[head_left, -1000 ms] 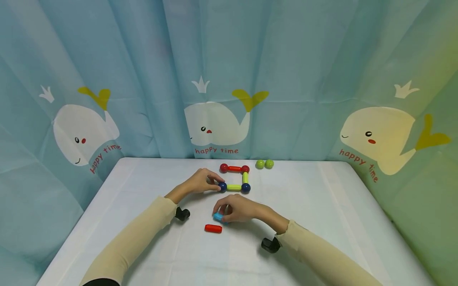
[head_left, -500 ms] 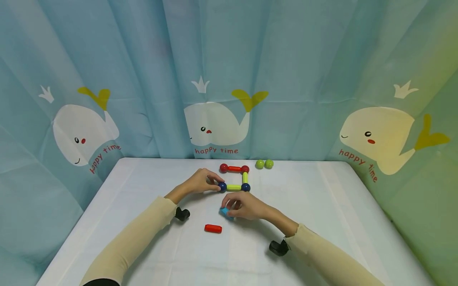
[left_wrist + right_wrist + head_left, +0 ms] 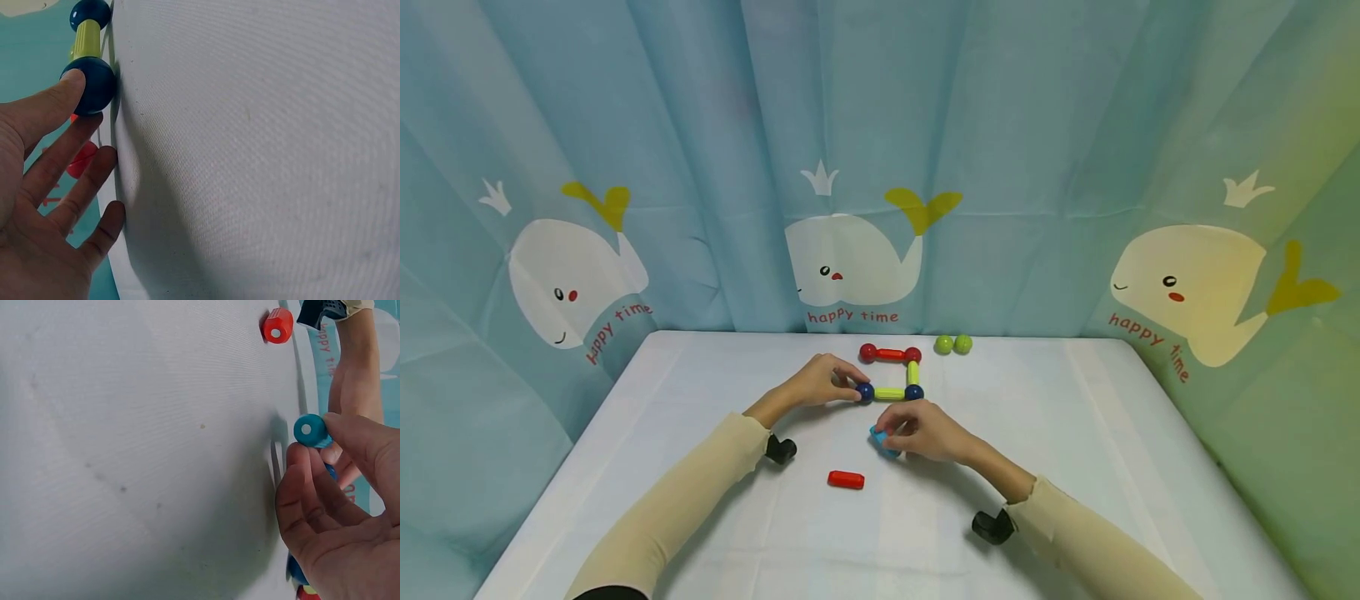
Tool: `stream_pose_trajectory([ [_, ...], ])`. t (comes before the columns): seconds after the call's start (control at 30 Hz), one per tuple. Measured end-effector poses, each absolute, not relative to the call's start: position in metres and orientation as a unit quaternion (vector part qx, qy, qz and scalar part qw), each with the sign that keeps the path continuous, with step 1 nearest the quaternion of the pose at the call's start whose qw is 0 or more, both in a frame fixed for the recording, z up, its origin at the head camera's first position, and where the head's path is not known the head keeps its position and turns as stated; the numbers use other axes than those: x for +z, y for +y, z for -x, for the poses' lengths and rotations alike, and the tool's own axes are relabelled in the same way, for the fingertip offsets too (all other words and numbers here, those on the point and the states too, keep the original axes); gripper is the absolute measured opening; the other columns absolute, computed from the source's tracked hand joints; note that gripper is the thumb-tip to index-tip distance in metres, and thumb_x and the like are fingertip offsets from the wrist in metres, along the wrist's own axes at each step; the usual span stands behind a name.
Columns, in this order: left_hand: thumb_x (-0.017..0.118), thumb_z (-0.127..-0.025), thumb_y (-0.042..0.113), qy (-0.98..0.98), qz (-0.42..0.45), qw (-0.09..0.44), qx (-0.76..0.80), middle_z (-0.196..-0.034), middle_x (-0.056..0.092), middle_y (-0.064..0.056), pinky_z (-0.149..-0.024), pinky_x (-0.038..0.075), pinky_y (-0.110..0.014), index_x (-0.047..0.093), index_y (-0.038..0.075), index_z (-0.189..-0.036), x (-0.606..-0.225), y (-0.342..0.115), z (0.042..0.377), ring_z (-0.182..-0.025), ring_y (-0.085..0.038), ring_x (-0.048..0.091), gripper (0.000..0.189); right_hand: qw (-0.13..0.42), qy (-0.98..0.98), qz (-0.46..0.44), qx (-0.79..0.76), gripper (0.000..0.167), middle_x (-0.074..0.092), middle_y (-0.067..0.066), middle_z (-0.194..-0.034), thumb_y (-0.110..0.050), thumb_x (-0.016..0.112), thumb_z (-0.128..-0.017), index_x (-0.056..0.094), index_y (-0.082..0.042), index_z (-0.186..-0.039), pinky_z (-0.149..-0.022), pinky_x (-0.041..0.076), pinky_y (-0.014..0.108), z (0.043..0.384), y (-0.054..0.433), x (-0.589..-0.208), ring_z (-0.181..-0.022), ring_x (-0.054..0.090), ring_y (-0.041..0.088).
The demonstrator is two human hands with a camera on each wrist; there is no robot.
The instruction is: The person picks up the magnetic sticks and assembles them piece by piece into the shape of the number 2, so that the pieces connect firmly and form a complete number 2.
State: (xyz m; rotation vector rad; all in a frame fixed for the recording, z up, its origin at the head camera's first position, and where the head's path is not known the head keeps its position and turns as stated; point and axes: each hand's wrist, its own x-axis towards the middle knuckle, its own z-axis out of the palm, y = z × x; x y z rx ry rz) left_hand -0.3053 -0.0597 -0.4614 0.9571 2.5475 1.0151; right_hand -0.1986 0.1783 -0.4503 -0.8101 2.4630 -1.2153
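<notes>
My left hand (image 3: pixel 822 380) pinches a dark blue ball (image 3: pixel 95 89) between thumb and index finger; the other fingers are spread. That ball is one end of an open figure of magnetic sticks and balls: a yellow-green stick (image 3: pixel 891 393), a second dark blue ball (image 3: pixel 913 392), another yellow-green stick (image 3: pixel 913 372), then a red stick (image 3: pixel 891 355) between two red balls. Nearer the front, my right hand (image 3: pixel 927 432) holds a light blue magnetic stick (image 3: pixel 310 431) by thumb and fingertips, close over the table. Its white round end shows in the right wrist view.
A loose red stick (image 3: pixel 846 480) lies in front of the hands. Two light green balls (image 3: pixel 953 344) sit side by side at the table's back edge. Behind the white table (image 3: pixel 1060 467) hangs a blue curtain (image 3: pixel 1030 167) with whale prints.
My right hand has carried the light blue stick rightward and slightly away from me, off from beside the loose red stick, turning it a little. The left hand stays on its ball.
</notes>
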Motion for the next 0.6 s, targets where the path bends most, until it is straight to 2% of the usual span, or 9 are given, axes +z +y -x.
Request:
stream_pose_trajectory([
  [0.2,0.075,-0.080,0.028,0.873,-0.329,0.117,0.341,-0.102,0.071,0.012,-0.077,0.048,-0.027,0.072,0.029,-0.107,-0.461,-0.060,0.305,-0.082,-0.007,0.061,0.026,0.154,0.847,0.224,-0.457,0.019,0.069,0.005,-0.096,-0.018,0.069,-0.086,0.067,-0.013,-0.105,-0.062,0.056,0.034,0.198,0.178,-0.452,-0.072,0.063,0.024],
  [0.47,0.074,-0.081,0.027,0.870,-0.332,0.118,0.345,-0.102,0.071,0.010,-0.076,0.050,-0.026,0.072,0.028,-0.107,-0.462,-0.059,0.305,-0.082,-0.007,0.062,0.026,0.142,0.832,0.155,-0.513,0.023,0.068,0.020,-0.100,-0.010,0.066,-0.087,0.066,-0.003,-0.109,-0.068,0.055,0.048,0.191,0.167,-0.441,-0.079,0.063,0.041],
  [0.6,0.074,-0.081,0.026,0.869,-0.332,0.117,0.347,-0.102,0.071,0.010,-0.076,0.050,-0.026,0.072,0.027,-0.107,-0.462,-0.059,0.304,-0.082,-0.007,0.062,0.026,0.125,0.836,0.109,-0.524,0.022,0.069,0.015,-0.096,-0.015,0.069,-0.086,0.068,-0.008,-0.107,-0.067,0.056,0.040,0.194,0.161,-0.446,-0.075,0.064,0.030],
])
